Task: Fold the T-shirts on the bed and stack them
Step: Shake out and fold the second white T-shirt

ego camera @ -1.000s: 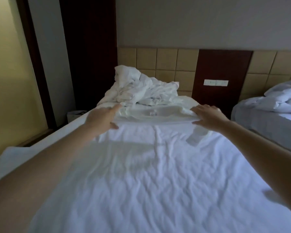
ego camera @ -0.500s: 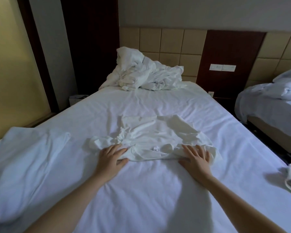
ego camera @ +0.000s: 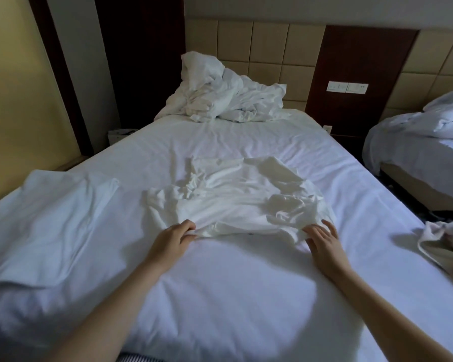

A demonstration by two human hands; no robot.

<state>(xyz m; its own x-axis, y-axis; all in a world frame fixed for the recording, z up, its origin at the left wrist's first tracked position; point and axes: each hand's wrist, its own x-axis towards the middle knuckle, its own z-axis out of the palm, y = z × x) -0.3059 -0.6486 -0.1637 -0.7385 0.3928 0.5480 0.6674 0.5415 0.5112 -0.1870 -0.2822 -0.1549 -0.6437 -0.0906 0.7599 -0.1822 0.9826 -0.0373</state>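
Far left: pillow (ego camera: pixel 50 212) on the bed (ego camera: pixel 220 296). Left hand (ego camera: pixel 171 241), grip pinching near edge of crumpled white T-shirt (ego camera: pixel 236 205) mid-bed. Right hand (ego camera: pixel 324 244), grip apart, fingers spread at same edge. Far right: another garment (ego camera: pixel 442 241) waiting. 0 folded, no stack yet.

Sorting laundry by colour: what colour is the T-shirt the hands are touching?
The T-shirt is white, showing best in the head view.

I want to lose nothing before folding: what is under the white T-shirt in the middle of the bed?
Only the white bed sheet shows around the T-shirt. The left hand pinches its near edge, slightly raised; shadow beneath. The rest is covered, unseen.
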